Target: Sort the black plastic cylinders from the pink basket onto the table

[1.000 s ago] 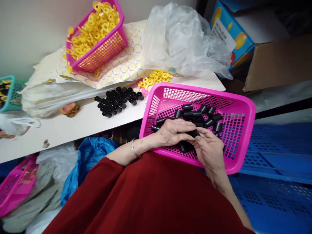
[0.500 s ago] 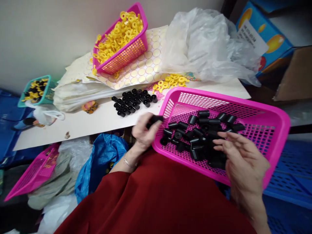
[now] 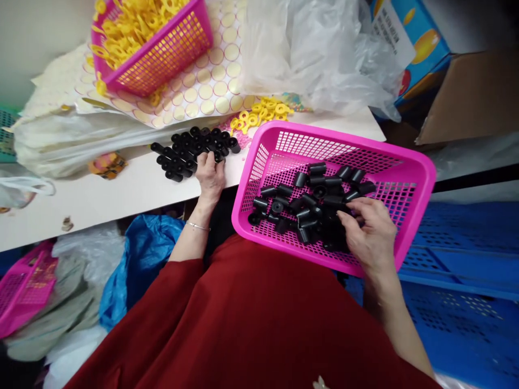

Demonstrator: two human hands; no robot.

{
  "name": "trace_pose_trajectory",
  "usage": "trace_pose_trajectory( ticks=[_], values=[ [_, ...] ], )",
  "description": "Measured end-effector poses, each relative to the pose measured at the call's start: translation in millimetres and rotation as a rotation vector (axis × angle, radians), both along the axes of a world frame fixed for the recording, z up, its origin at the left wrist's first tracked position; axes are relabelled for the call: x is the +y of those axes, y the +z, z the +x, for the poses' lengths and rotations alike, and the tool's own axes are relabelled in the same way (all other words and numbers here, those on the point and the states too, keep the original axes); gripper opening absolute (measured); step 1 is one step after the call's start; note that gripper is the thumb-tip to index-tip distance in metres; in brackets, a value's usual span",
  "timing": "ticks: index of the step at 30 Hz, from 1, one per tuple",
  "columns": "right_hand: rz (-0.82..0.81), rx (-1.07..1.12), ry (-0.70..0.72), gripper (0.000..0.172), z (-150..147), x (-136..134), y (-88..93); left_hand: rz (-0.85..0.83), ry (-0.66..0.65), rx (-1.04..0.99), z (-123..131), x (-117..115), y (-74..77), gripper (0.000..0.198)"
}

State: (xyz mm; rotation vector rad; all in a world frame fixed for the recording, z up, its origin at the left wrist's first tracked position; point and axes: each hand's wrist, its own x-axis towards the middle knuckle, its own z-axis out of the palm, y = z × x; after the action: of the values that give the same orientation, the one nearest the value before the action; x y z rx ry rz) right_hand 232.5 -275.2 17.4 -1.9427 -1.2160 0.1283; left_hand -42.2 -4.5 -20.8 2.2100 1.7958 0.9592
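My left hand (image 3: pixel 210 177) is at the near edge of a cluster of standing black plastic cylinders (image 3: pixel 184 148) on the white table. Its fingers are closed on a black cylinder there, mostly covered by the fingers. Inside the large pink basket (image 3: pixel 332 138), my right hand (image 3: pixel 373 229) reaches over the right side of a heap of loose black cylinders (image 3: pixel 310 202). Thumb and fingers pinch around a dark cylinder, partly hidden by the hand. Most cylinders in the basket lie on their sides.
Yellow ring pieces (image 3: pixel 263 112) lie behind the basket. A smaller pink basket (image 3: pixel 162 56) of yellow pieces stands on a sticker sheet at the back. Clear plastic bags (image 3: pixel 308 54) and a cardboard box (image 3: pixel 466 97) are at the back right. Blue crates (image 3: pixel 466 243) stand at right.
My left hand has moved from the basket's left rim to the standing cylinders, carrying a black cylinder. My right hand has closed its fingers in the heap. The camera view has shifted.
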Motion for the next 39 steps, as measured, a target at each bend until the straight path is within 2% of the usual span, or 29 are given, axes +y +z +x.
trace_pose_trajectory(
  ticks=[3, 5, 7, 9, 12, 14, 17, 19, 21, 24, 29, 32, 34, 36, 39],
  values=[
    [0.012, -0.078, -0.004, 0.011, -2, -4, -0.1, 0.019, -0.005, 0.026, 3, 6, -0.5, 0.031],
    [0.023, -0.16, 0.022, 0.008, -6, -6, 1.2, 0.059, -0.016, 0.012, 2, 4, 5.3, 0.033],
    [0.011, -0.269, 0.095, 0.009, -10, -7, 3.4, 0.102, -0.052, -0.027, 4, -5, 18.0, 0.033],
    [-0.031, -0.386, 0.207, 0.013, -14, -5, 5.6, 0.142, -0.126, -0.075, 9, -21, 37.0, 0.03],
    [-0.147, -0.542, 0.394, 0.023, -19, 4, 8.6, 0.172, -0.328, -0.114, 26, -50, 68.0, 0.02],
    [-0.255, -0.614, 0.491, 0.026, -21, 13, 10.5, 0.125, -0.548, -0.09, 41, -69, 83.1, 0.013],
    [-0.379, -0.658, 0.546, 0.022, -21, 26, 12.9, -0.101, -0.839, 0.076, 64, -86, 92.5, 0.013],
    [-0.37, -0.647, 0.539, 0.018, -18, 30, 13.9, -0.268, -0.912, 0.244, 75, -92, 93.9, 0.016],
    [-0.263, -0.574, 0.497, 0.015, -13, 28, 14.6, -0.368, -0.955, 0.379, 83, -95, 95.3, 0.017],
    [-0.024, -0.308, 0.378, 0.018, -6, 17, 16.6, -0.4, -1.054, 0.453, 92, -98, 97.8, 0.017],
    [0.231, 0.451, 0.098, 0.021, -11, -5, 21.7, -0.334, -1.123, 0.517, 103, -103, 88.9, 0.021],
    [0.28, 0.856, 0.004, 0.018, -20, -12, 20.8, -0.273, -1.065, 0.615, 106, -107, 78.0, 0.02],
    [0.282, 0.916, -0.042, 0.019, -24, -15, 17.7, -0.226, -0.97, 0.673, 107, -112, 73.2, 0.021],
    [0.27, 0.881, -0.069, 0.027, -28, -16, 13.7, -0.211, -0.888, 0.732, 109, -118, 71.8, 0.024],
    [0.216, 0.847, -0.052, 0.035, -31, -16, 9.7, -0.247, -0.834, 0.814, 114, -128, 75.1, 0.028]
  ],
)
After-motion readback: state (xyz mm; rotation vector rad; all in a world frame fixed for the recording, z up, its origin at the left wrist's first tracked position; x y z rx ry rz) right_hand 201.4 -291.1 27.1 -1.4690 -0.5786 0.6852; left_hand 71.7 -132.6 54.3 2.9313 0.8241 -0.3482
